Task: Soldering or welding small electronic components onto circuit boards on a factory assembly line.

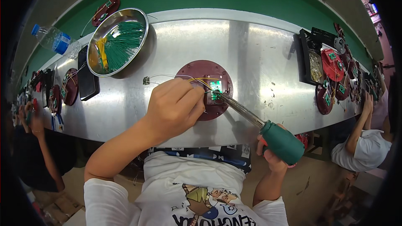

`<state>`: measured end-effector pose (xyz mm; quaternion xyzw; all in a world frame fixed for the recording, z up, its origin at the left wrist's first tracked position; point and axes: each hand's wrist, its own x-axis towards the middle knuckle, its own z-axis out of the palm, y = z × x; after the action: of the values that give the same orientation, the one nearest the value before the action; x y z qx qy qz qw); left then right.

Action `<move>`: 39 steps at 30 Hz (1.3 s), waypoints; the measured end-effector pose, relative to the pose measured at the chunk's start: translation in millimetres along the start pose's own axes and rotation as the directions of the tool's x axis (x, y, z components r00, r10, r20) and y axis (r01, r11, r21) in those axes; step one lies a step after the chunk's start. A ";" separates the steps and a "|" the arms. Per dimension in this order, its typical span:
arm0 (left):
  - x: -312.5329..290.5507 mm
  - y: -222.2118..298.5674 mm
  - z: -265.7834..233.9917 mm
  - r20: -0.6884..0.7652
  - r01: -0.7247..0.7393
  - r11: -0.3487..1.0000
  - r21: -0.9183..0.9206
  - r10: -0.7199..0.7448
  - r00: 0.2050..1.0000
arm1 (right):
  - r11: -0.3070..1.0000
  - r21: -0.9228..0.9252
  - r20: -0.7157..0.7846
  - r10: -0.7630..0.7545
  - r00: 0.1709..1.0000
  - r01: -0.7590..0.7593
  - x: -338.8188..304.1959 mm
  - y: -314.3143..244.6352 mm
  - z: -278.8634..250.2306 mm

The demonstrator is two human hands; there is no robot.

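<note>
A round maroon disc [201,68] lies on the metal bench in front of me, with a small green circuit board [216,86] on it. My right hand [273,159] grips the green handle of a soldering iron [281,143], whose tip meets the board. At the board's left edge, my left hand [173,104] is closed in a pinch on a thin wire; its fingertips are partly hidden. Yellow and white wires [167,75] pass behind that hand, and a small connector piece [146,80] lies at the white wire's end.
A steel bowl [144,37] of cut green and yellow wires stands back left, beside a plastic bottle [50,39] and a black box [86,81]. At right sit a black tray [307,58] and several wired discs [333,65]. Other people work at both sides.
</note>
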<state>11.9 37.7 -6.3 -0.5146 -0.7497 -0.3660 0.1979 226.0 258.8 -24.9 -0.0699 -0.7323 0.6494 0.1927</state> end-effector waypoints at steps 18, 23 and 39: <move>-3.7 -0.1 -1.3 0.012 -0.024 1.000 -0.002 0.024 1.000 | 0.999 0.043 -0.015 0.026 1.000 -0.025 4.7 -7.4 4.1; -3.8 0.4 -0.7 0.012 -0.026 1.000 -0.001 0.026 1.000 | 0.966 0.257 -0.017 0.044 0.999 -0.039 -1.5 -1.9 2.7; -5.0 1.2 0.3 -0.035 0.035 0.999 -0.014 -0.035 0.999 | 0.980 0.200 -0.030 0.004 1.000 0.002 -0.5 0.1 2.5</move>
<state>14.9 35.0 -9.5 -0.4964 -0.7525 -0.3834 0.2011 225.5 256.4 -25.3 -0.0604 -0.6603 0.7186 0.2095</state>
